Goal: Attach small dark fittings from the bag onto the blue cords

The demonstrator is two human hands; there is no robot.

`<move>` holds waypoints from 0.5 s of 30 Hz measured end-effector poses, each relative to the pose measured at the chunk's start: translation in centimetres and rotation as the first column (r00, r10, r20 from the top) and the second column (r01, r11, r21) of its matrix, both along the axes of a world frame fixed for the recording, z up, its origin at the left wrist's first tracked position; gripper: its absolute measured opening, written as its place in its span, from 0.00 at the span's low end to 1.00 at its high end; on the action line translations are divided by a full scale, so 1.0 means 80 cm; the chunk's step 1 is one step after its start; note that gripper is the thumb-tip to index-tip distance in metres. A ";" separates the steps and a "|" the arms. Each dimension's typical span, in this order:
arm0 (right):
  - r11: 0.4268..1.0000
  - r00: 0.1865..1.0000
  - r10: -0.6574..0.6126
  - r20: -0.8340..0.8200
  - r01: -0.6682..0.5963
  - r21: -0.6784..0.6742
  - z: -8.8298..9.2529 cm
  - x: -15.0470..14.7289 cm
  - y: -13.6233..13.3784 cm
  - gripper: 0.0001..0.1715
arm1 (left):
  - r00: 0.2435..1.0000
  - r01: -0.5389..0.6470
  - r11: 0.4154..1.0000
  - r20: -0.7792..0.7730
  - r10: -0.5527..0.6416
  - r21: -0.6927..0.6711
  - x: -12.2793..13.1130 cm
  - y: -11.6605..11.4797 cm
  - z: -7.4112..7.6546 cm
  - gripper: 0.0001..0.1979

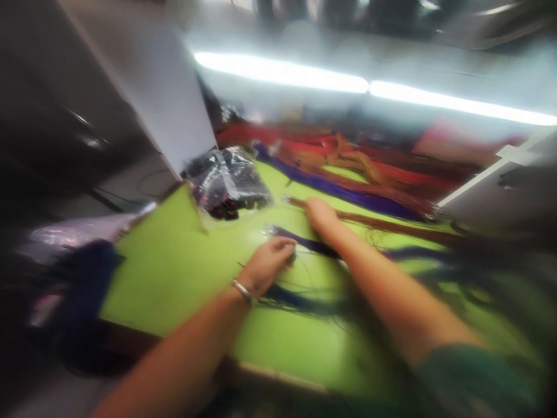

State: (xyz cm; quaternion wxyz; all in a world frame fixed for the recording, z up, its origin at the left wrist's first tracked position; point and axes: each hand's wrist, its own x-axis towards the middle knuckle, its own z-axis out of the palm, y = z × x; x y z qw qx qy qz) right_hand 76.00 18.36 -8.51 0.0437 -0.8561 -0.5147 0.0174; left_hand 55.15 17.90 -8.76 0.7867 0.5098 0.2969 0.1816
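My left hand (270, 262), with a metal bracelet at the wrist, is closed, fingertips pressed together. What lies in its fingers is too blurred to make out; a thin dark strand curves away beside it. Just beyond it lies a dark blue bundle of wires (311, 244), and a dark teal bundle (291, 299) lies on the near side. Farther right, my right hand (321, 216) rests over a brown bundle of wires (391, 225), which shows on both sides of it. The back of that hand and motion blur hide its fingers.
The bundles lie on a yellow-green tabletop (174, 267). A clear plastic bag of dark parts (230, 183) sits at the back left. Behind are purple (348, 194), orange and red bundles. A white panel (161, 75) stands left; a tube light (282, 71) hangs over the back.
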 end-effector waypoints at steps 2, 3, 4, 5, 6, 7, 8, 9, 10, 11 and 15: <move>1.000 1.000 -0.003 0.009 0.003 0.004 0.005 0.000 -0.004 0.14 | 1.000 -0.011 1.000 0.001 0.011 0.008 0.000 0.000 0.001 0.18; 1.000 1.000 -0.001 0.014 0.001 0.009 0.006 0.000 -0.005 0.13 | 1.000 -0.016 1.000 0.001 0.016 0.013 0.000 0.000 0.001 0.18; 1.000 1.000 0.001 0.018 -0.001 0.015 0.008 0.000 -0.006 0.13 | 1.000 -0.021 1.000 0.000 0.021 0.017 0.000 0.001 0.001 0.18; 1.000 1.000 0.001 0.021 -0.002 0.023 0.008 0.000 -0.006 0.14 | 1.000 -0.022 1.000 0.000 0.022 0.019 0.000 0.001 0.001 0.18; 1.000 1.000 0.002 0.019 -0.003 0.031 0.008 0.001 -0.006 0.14 | 1.000 -0.020 1.000 -0.002 0.020 0.018 0.000 0.001 0.001 0.19; 0.999 1.000 0.004 0.012 -0.005 0.036 0.007 0.002 -0.005 0.14 | 1.000 -0.019 1.000 -0.002 0.019 0.016 0.000 0.001 0.001 0.19; 0.999 1.000 0.006 0.002 -0.006 0.036 0.006 0.003 -0.004 0.14 | 1.000 -0.017 1.000 -0.002 0.017 0.015 0.000 0.002 0.001 0.19; 0.999 1.000 0.008 -0.010 -0.007 0.033 0.005 0.004 -0.002 0.15 | 1.000 -0.015 1.000 -0.001 0.015 0.014 0.000 0.002 0.001 0.19; 1.000 1.000 0.006 -0.018 -0.006 0.028 0.003 0.005 0.000 0.15 | 1.000 -0.013 1.000 -0.001 0.013 0.017 0.000 0.002 0.000 0.19; 1.000 1.000 0.004 -0.023 -0.003 0.023 0.001 0.006 0.002 0.15 | 1.000 -0.012 1.000 -0.001 0.012 0.021 0.000 0.002 0.000 0.19; 0.999 1.000 -0.016 -0.013 0.017 0.028 -0.001 0.011 0.009 0.16 | 1.000 -0.007 0.999 -0.001 0.008 0.039 0.000 0.002 -0.003 0.18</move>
